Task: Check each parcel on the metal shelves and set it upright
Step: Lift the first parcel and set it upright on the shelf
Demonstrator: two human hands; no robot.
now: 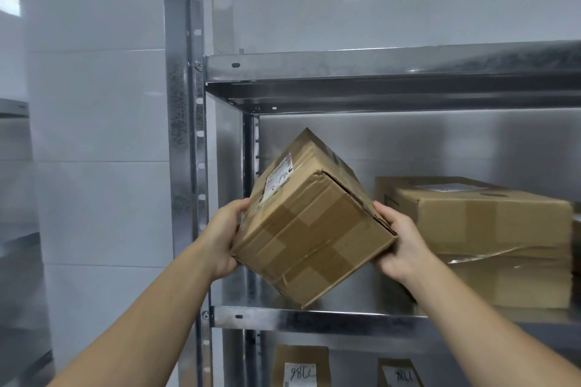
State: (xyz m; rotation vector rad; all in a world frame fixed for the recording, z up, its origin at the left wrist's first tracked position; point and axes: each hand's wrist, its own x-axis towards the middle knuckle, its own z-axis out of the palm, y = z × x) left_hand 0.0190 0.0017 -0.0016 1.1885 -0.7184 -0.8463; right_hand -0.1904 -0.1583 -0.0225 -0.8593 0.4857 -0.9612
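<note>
We hold the box (311,223) tilted, one corner pointing down, just above the left end of the shelf (314,319); it seems not to touch the shelf. Our left hand (223,239) grips its left side and our right hand (399,245) grips its right edge, while most fingers are hidden behind the cardboard. We judge that this parcel is in the middle of its check and is not yet set upright. On the shelf, to the right, the big box (481,229) rests on a broad side; whether it needs turning we cannot tell. Under the shelf stand two parcels (300,367) whose written numbers look upside down, so they probably wait for us. They are cut off by the frame, as is the right end of the shelf. The label (278,181) on the box is too small to read.
</note>
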